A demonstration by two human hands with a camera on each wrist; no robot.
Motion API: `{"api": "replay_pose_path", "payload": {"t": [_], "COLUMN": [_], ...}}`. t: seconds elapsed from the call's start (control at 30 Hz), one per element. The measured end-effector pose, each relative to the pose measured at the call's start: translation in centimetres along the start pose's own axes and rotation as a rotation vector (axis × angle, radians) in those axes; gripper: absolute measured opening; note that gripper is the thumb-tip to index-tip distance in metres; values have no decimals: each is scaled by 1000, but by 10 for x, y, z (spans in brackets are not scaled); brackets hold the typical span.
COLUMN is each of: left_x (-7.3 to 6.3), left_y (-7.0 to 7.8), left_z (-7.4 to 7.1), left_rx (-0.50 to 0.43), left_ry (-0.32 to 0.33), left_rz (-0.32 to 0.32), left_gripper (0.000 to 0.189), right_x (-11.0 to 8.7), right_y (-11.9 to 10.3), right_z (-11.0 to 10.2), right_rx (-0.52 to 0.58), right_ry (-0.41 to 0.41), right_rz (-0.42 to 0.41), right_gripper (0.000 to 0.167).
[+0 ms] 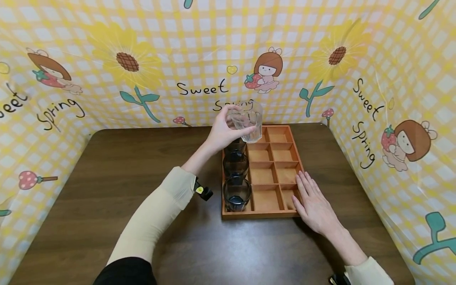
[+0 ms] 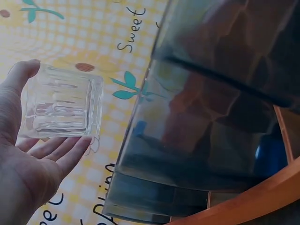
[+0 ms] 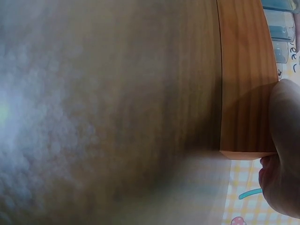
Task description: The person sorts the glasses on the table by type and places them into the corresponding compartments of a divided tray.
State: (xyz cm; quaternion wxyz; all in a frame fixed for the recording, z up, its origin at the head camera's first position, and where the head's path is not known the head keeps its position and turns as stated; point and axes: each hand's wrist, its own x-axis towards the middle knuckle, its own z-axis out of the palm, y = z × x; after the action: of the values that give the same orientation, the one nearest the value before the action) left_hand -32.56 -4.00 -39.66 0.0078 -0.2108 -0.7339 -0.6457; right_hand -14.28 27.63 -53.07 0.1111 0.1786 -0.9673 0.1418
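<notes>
My left hand (image 1: 225, 132) holds a clear ribbed glass (image 1: 252, 123) over the far end of a wooden compartment tray (image 1: 263, 215). In the left wrist view, its thumb and fingers curve round the opposite sides of the clear glass (image 2: 65, 101). Dark tinted glasses stand in a row along the tray's left column, the nearest dark glass (image 1: 236, 194) in the front left compartment. My right hand (image 1: 316, 206) rests on the tray's right rim near the front corner, fingers extended. The right wrist view catches part of this hand beside the wooden side (image 3: 248, 93).
The tray stands on a dark wood table (image 1: 171, 237), its far end near the back wall. A yellow checked cloth (image 1: 199, 47) with flowers and cartoon figures hangs round the back and both sides.
</notes>
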Motion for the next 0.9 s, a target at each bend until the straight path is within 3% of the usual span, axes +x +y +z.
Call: {"api": "replay_pose_path", "payload": {"t": [0.3,0.57,0.73,0.9], "left_x": [24,45,53,59], "left_y": [-12,-26,-35,-43], "left_z": [14,17,17,22], "left_rx": [69,214,324,376], "left_ry": [-48,-94,-87,-93], "left_rz": [-27,-34,-24,-55], "left_gripper": [71,80,80,91], "right_x": [-1,1,3,2], "right_y": [2,3,4,5], "right_z": [0,1,0,0], "right_rx": [-4,-8,-13,-17], "right_ry": [7,0,5,-10], "right_rz": [7,10,2,12], "right_gripper": [69,69,69,69]}}
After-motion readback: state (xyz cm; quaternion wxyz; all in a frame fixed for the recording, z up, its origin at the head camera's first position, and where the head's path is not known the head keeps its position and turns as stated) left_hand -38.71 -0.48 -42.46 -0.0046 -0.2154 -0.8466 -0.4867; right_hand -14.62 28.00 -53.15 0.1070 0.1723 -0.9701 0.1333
